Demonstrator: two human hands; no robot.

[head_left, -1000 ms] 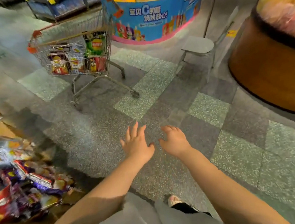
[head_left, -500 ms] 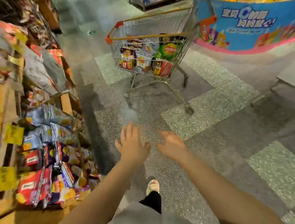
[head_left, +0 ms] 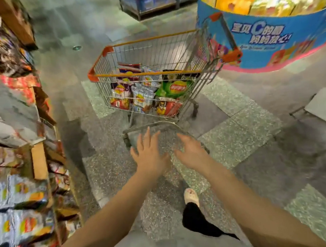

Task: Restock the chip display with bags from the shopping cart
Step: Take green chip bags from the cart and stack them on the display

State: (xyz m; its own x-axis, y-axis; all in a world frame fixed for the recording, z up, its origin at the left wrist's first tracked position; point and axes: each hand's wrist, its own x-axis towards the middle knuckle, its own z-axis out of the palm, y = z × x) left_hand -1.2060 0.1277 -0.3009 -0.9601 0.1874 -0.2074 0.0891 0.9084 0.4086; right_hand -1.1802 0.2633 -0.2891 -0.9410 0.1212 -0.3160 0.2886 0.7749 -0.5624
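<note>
The fingers (head_left: 149, 138) of my left hand (head_left: 151, 157) are straight and spread, holding nothing; those of my right hand (head_left: 189, 152) are loosely extended and equally empty. Both hands hover above the floor (head_left: 237, 137), short of the shopping cart (head_left: 154, 73).

Much is blurred. The chip display (head_left: 16, 174) on my left is cut off by the frame edge, its bags smeared so that I cannot count them or read most labels. In the cart, I make out one green chip bag (head_left: 175, 88), tilted with its long axis roughly crosswise, a red one (head_left: 169, 108) below it, and roughly three more upright bags behind the wire; further ones are hidden.

One round blue promotional stand (head_left: 269, 43) sits just beyond the cart, partly cut off. One foot (head_left: 191, 196) shows below my arms.
</note>
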